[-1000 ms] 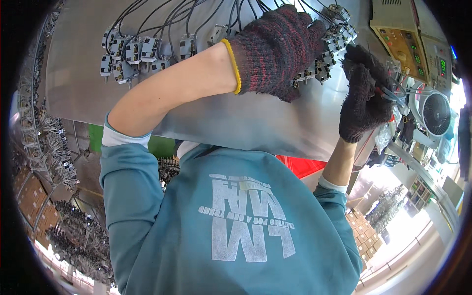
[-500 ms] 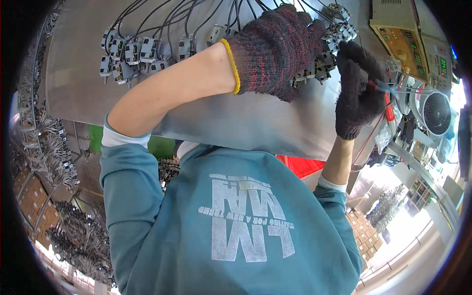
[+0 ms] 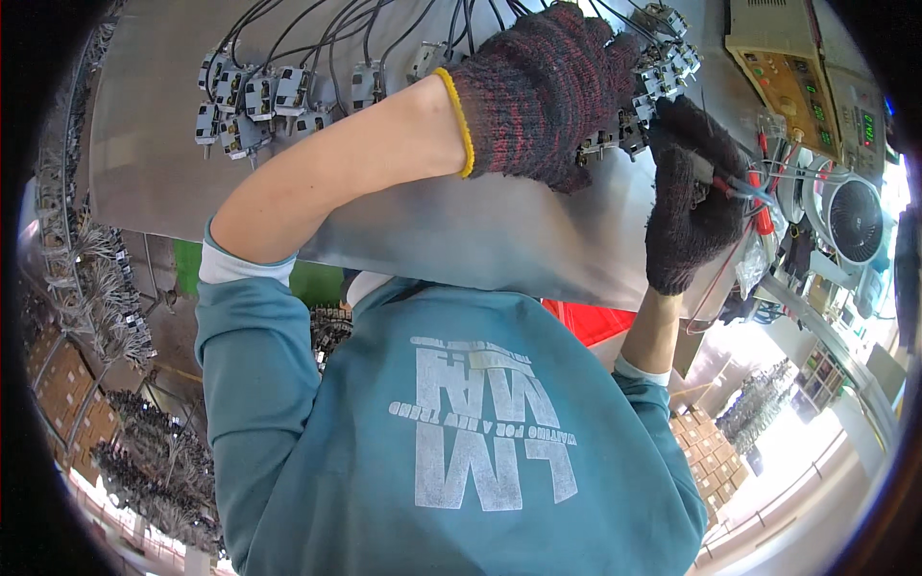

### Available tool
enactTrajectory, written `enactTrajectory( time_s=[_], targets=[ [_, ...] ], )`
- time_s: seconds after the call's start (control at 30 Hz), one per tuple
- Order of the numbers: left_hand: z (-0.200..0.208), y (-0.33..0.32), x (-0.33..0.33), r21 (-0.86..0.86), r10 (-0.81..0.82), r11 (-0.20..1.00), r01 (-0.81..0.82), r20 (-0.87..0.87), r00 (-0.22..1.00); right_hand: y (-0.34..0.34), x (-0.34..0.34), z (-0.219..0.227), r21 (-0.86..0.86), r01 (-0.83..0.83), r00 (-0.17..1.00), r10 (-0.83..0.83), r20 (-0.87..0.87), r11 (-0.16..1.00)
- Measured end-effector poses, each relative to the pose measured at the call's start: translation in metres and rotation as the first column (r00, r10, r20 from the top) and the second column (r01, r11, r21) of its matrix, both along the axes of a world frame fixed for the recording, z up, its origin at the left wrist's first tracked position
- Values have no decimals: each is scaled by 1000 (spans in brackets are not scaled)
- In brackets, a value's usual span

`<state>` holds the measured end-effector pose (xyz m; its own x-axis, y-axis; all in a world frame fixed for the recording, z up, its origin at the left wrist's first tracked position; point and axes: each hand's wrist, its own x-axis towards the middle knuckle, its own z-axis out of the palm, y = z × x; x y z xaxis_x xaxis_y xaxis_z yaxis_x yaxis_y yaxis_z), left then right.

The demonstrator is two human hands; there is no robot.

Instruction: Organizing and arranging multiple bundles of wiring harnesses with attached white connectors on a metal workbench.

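L hand (image 3: 549, 101) palm-down, arm (image 3: 355, 149) bent; R hand (image 3: 696, 197) nr it, fingers (image 3: 693, 127) curled.

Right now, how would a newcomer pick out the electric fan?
From the metal tabletop, move rightward past the gloved right hand toward the picture's edge. Below and slightly right of the instrument with the yellow front panel is the electric fan. Its round dark grille inside a white ring sets it apart from that boxy instrument.

tabletop (image 3: 461, 230) open near side; grey connectors (image 3: 260, 98) block far left, instrument box (image 3: 783, 82) far right
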<state>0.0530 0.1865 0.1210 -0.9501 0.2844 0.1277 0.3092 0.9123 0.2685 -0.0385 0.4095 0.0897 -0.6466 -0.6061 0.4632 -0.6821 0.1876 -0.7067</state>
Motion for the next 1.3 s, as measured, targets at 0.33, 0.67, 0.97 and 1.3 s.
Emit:
enactTrajectory(
  time_s=[0.33, 0.67, 0.97, 1.3],
  targets=[
    [-3, 2, 4, 2, 43, 999, -43, -123, 991, -28, 31, -5, -153, 85, 995, -74, 74, 985],
    [-56, 34, 2, -692, 168, 466, -552, -543, 823, -26, 35, 5, -156, 131, 988, -115, 103, 979],
    [-44, 15, -4, -3, 201, 979, -202, -89, 976, -28, 36, -3, -93, 63, 992, -52, 116, 994],
    [-36, 23, 3, -737, 35, 543, -403, -460, 887, -12, 57, 1, -215, 65, 987, -30, 159, 974]
  ],
)
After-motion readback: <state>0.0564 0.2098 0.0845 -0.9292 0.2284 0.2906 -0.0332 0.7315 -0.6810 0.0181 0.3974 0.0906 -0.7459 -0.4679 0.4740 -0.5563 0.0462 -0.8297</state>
